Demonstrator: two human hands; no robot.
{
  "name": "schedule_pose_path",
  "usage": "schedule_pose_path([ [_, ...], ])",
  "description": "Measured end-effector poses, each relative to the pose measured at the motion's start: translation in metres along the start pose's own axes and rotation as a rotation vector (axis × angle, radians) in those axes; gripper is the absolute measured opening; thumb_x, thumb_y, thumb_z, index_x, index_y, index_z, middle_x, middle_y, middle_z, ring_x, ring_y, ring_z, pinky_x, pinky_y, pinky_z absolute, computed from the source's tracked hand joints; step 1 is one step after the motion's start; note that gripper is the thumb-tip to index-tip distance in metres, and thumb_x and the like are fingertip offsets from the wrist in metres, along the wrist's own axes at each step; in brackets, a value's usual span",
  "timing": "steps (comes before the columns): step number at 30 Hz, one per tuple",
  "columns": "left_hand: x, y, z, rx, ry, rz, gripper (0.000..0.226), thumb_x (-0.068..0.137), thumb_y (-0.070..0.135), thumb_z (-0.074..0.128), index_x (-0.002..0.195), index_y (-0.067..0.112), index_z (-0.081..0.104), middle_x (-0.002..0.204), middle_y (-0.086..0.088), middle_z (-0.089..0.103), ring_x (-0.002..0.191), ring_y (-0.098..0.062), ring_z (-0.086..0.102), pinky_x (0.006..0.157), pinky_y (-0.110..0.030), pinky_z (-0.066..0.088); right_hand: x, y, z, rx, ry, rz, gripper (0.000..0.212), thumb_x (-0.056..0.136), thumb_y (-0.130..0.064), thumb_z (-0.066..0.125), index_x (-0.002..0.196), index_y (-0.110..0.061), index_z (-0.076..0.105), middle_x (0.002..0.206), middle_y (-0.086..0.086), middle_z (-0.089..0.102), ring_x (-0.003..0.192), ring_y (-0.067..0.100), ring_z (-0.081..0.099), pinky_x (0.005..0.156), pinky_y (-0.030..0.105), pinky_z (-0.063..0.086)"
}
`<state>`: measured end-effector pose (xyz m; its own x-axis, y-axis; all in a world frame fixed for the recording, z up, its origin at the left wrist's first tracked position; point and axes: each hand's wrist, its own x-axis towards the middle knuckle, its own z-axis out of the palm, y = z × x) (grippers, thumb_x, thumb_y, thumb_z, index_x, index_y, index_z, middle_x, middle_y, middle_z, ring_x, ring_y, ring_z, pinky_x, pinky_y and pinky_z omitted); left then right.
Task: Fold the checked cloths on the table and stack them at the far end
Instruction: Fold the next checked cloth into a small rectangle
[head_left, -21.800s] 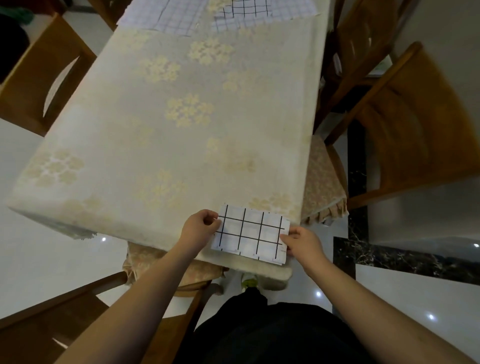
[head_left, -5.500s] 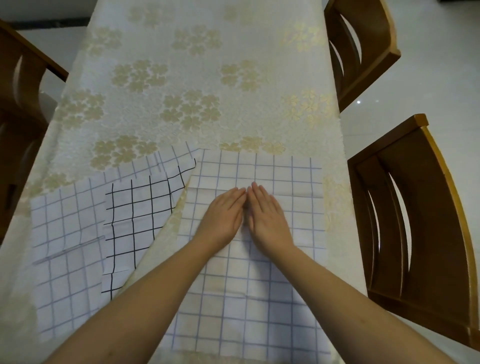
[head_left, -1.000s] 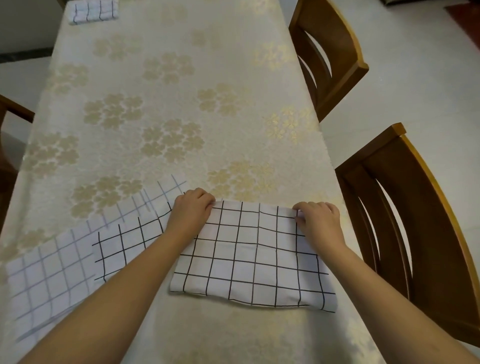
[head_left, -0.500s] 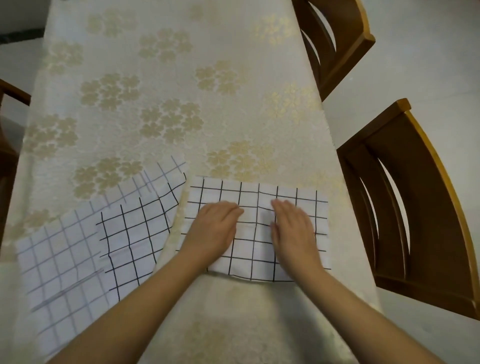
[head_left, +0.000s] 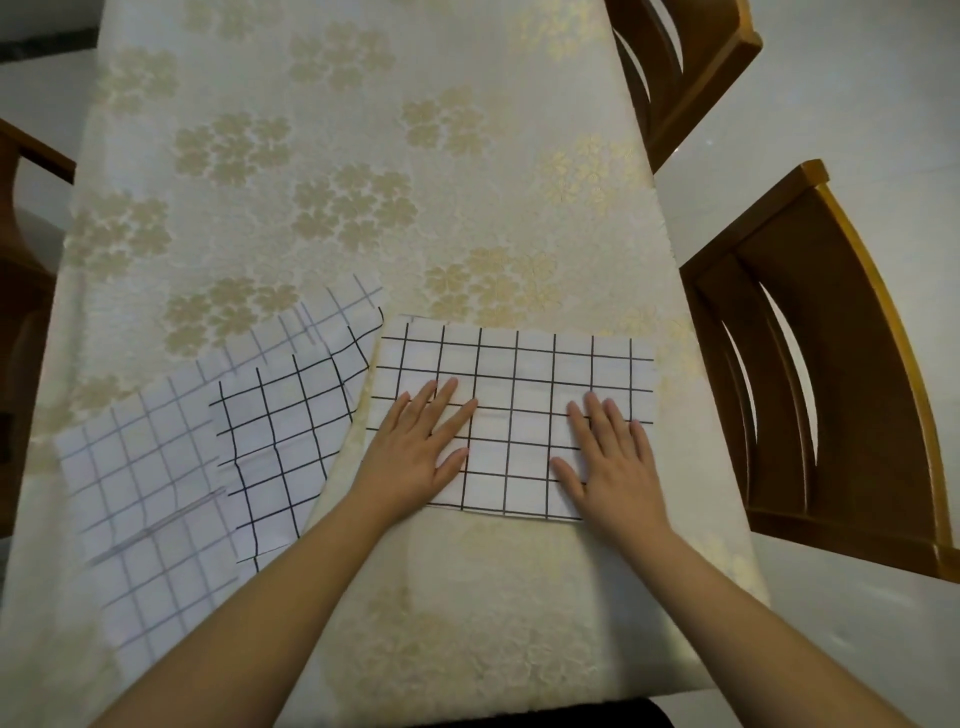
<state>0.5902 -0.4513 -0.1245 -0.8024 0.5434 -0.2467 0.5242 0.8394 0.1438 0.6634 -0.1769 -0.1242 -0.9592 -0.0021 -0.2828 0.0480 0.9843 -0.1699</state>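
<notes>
Both palms lie flat on a folded black-checked cloth (head_left: 519, 384) near the desk's (head_left: 363, 156) right edge: the left hand (head_left: 415, 452) on its left part, the right hand (head_left: 613, 462) on its right. To the left, another black-checked cloth (head_left: 285, 441) overlaps a grey-checked cloth (head_left: 140, 493). Two wooden chairs (head_left: 831, 364) stand along the right edge.

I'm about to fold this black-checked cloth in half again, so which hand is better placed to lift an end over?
Probably the right hand: it lies flat near the black-checked cloth's right end, which is free. The left hand presses the left end, beside the other cloths, so it can anchor.
</notes>
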Motion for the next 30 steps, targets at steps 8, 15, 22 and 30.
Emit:
schedule_pose_path([
  [8, -0.007, 0.002, -0.011, -0.019, 0.108, -0.031, 0.059, 0.102, 0.044, 0.021, 0.157, 0.022, 0.015, 0.164, -0.001, 0.011, 0.151, -0.016, 0.005, 0.122, -0.040, 0.005, -0.019, 0.021, -0.015, 0.013, 0.077, 0.039, 0.071, 0.097, -0.060, 0.017, 0.157, -0.023, 0.005, 0.164, -0.001, -0.001, 0.151, 0.017, -0.005, 0.121, 0.040, -0.002],
  [15, -0.011, 0.040, 0.001, -0.055, 0.130, 0.033, 0.055, 0.101, 0.034, 0.027, 0.153, 0.015, 0.028, 0.160, -0.004, 0.026, 0.148, -0.020, 0.021, 0.119, -0.041, 0.017, 0.004, -0.054, -0.008, 0.107, 0.098, -0.028, 0.061, 0.101, -0.042, 0.018, 0.156, -0.017, 0.010, 0.164, 0.002, 0.007, 0.151, 0.017, 0.001, 0.120, 0.035, -0.003],
  [22, -0.015, 0.039, 0.018, -0.051, 0.062, -0.074, 0.063, 0.100, 0.049, 0.025, 0.157, 0.024, 0.015, 0.165, 0.002, 0.009, 0.151, -0.016, 0.004, 0.122, -0.043, 0.010, 0.007, -0.077, 0.010, 0.075, 0.079, -0.017, 0.066, 0.098, -0.048, 0.023, 0.156, -0.016, 0.018, 0.163, 0.002, 0.010, 0.150, 0.019, 0.008, 0.119, 0.039, 0.003],
  [30, -0.020, 0.035, 0.012, -0.021, 0.024, -0.104, 0.066, 0.096, 0.061, 0.013, 0.154, 0.039, -0.009, 0.163, 0.009, -0.014, 0.149, -0.016, -0.018, 0.120, -0.052, -0.005, -0.033, -0.023, 0.015, 0.017, 0.021, 0.134, 0.073, 0.096, -0.063, 0.005, 0.153, -0.025, -0.017, 0.160, -0.001, -0.025, 0.146, 0.015, -0.026, 0.120, 0.041, -0.012],
])
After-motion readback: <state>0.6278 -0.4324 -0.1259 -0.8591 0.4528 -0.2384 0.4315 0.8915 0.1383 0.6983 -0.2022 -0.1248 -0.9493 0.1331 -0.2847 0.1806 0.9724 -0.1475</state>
